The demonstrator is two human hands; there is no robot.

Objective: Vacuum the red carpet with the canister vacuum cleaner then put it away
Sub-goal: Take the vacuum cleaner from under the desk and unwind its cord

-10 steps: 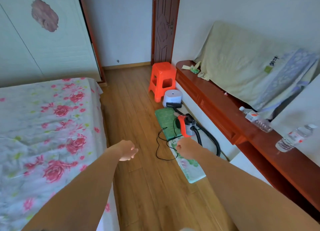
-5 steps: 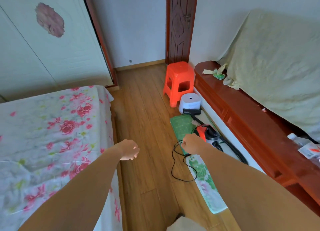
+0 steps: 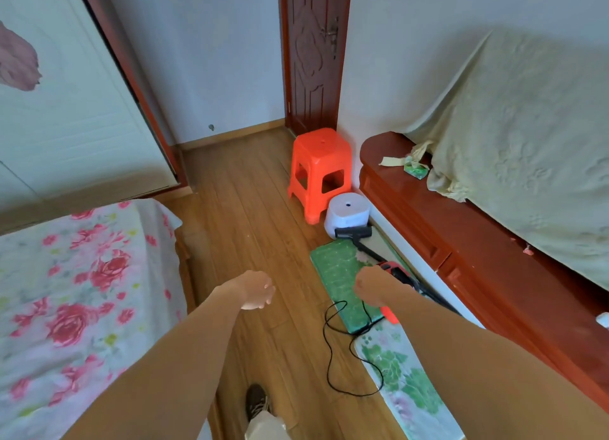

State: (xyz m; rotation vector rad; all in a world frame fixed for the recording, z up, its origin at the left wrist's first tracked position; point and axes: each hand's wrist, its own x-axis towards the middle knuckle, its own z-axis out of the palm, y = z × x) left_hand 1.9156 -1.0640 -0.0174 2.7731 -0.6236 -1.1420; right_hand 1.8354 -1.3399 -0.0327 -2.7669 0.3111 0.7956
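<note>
Canister vacuum (image 3: 393,270), red and black, sits right of centre on the green mat (image 3: 336,274), mostly hidden behind the right hand (image 3: 372,286); whether that hand grips anything cannot be told. Left hand (image 3: 257,290), centre frame, is loosely curled and holds nothing. Risk: the black cord (image 3: 325,337) loops on the floor ahead of the shoe (image 3: 257,401); a step or lift could snag it.

The brown wooden plank floor (image 3: 250,228) carries, far right, an orange plastic stool (image 3: 321,162) with a white cylindrical tub (image 3: 347,214) just beside it; nearer, a green rectangular mat (image 3: 339,274) and a pale floral mat (image 3: 405,383) lie end to end; a black vacuum nozzle (image 3: 353,232) rests at the green mat's far end, a red-and-black canister vacuum (image 3: 393,270) at its right edge; a thin black cord (image 3: 329,357) loops over boards and mats.
</note>
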